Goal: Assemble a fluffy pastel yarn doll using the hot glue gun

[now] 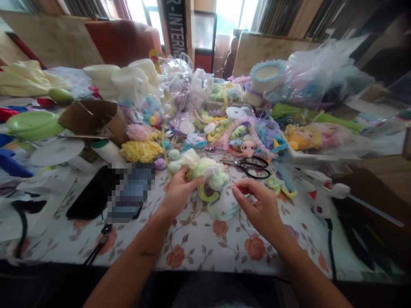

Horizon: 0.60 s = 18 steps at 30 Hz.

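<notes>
My left hand point(181, 188) is closed around a pale yellow-green fluffy bundle point(205, 169), with the thumb on its near side. What exactly the bundle is, blur keeps me from telling. Just right of it, apart from the bundle, my right hand point(258, 203) has its thumb and index finger brought together; anything between them is too small to make out. Below the bundle, a pale green ribbon-like strip point(221, 211) curls on the flowered tablecloth point(221, 248). Black-handled scissors point(253, 167) lie behind my right hand.
Two phones, one dark point(93, 192) and one with a blurred screen point(133, 192), lie at left. A glue gun point(324, 192) rests at right. Behind are a doll face point(248, 147), yellow fluff point(141, 150), a cardboard box point(96, 119), plastic bags point(321, 77) and coloured trims.
</notes>
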Motion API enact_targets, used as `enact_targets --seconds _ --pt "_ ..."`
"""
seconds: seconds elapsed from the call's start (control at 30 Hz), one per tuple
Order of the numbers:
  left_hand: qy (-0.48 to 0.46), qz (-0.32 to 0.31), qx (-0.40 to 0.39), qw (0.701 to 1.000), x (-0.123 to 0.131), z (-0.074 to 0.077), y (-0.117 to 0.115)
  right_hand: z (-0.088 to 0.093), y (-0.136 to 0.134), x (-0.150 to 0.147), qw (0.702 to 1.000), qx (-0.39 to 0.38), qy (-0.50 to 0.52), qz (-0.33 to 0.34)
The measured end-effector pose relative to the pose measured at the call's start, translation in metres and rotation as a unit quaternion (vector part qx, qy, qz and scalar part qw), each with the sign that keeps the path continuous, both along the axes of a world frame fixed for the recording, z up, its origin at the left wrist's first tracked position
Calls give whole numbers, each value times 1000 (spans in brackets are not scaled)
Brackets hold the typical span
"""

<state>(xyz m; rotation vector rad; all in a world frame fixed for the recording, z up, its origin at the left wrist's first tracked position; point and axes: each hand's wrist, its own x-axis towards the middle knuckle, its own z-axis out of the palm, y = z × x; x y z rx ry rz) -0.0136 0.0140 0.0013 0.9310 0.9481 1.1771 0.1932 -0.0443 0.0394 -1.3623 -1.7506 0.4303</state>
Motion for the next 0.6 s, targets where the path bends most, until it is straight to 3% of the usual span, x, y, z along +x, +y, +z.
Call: enact_targets --seconds 0.1,0.23,0.4,0.6 --pt "-6 -20 -4 1000 0 2 0 -5 18 -9 999 12 22 -42" --pt "8 -39 -2 999 1 4 -4 -14 22 -17 998 43 22 -37" --pt "97 -9 2 995 4 6 -8 -26 15 -29 996 84 10 6" --pt "155 4 -1 988 8 13 -10 -39 24 -23 994 87 30 -52"
